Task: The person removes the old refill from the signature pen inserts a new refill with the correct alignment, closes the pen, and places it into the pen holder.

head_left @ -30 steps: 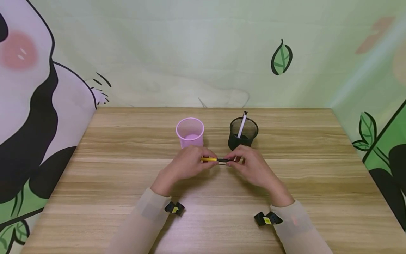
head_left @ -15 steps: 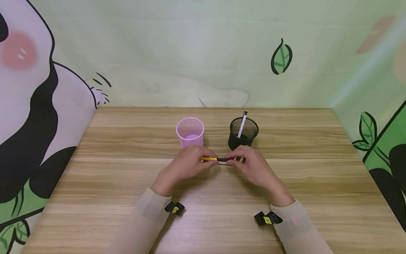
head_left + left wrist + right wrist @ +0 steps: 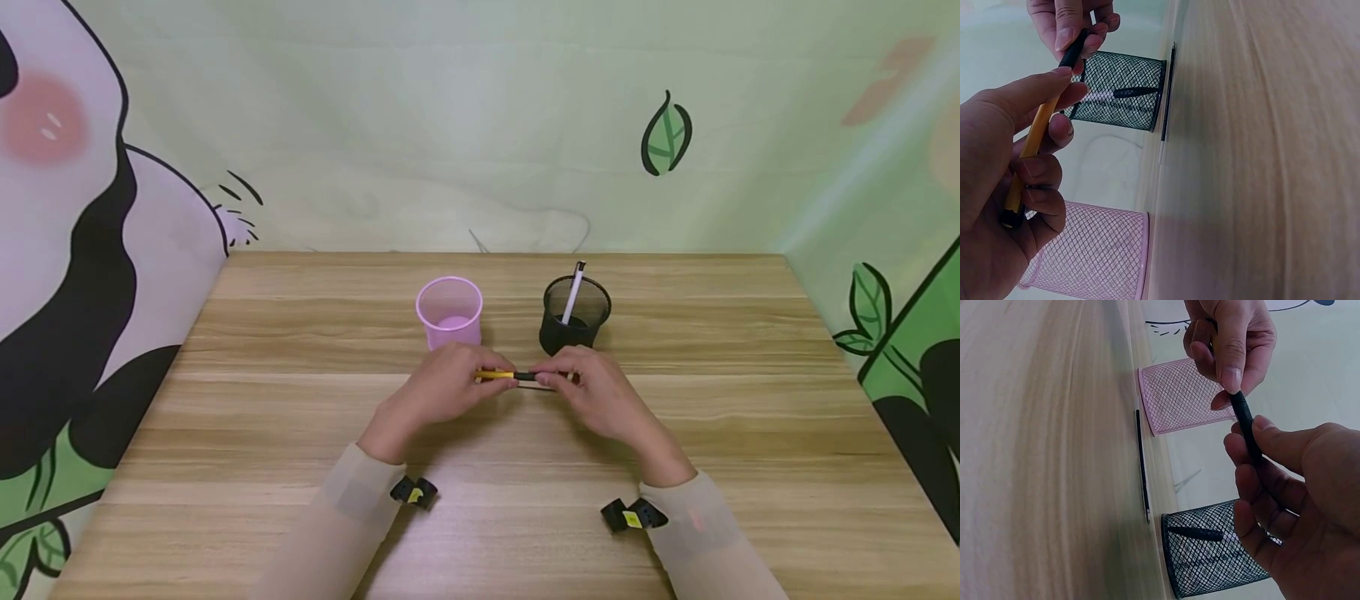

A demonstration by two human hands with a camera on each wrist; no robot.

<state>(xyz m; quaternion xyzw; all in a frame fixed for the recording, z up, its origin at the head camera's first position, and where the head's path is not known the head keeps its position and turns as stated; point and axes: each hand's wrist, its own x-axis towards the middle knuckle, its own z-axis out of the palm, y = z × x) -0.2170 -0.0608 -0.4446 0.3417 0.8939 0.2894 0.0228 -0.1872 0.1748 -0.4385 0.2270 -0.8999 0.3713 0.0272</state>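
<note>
In the head view, holding a yellow-and-black pen (image 3: pixel 495 375) crosswise above the tabletop (image 3: pixel 495 525), spanning the narrow gap between both hands. Gripping its yellow barrel with the left hand (image 3: pixel 442 387), pinching its black section with the right hand (image 3: pixel 600 390). Just below the pen from this angle, with a thin dark rod (image 3: pixel 536 387) lying on the tabletop, partly covered. Beyond the left hand, with a pink mesh cup (image 3: pixel 453 336) set upright; beyond the right, with a black mesh cup (image 3: pixel 562 337) bearing a white pen (image 3: pixel 573 293) at a lean.

In the left wrist view, running the barrel diagonally through the left hand, with thumb on one side and fingers curled round the other, down to a black end cap (image 3: pixel 1011 219) by the lower fingers. Pinching the black section at its far end between right thumb and fingertips (with the join to the barrel too covered by the left thumb to judge). Well clear of both hands, with the rod flat near the black mesh cup.

In the right wrist view, bridging from left thumb tip to right fingers with the black section, pressed by the right thumb from one side. Showing only a sliver of yellow behind the left hand.
</note>
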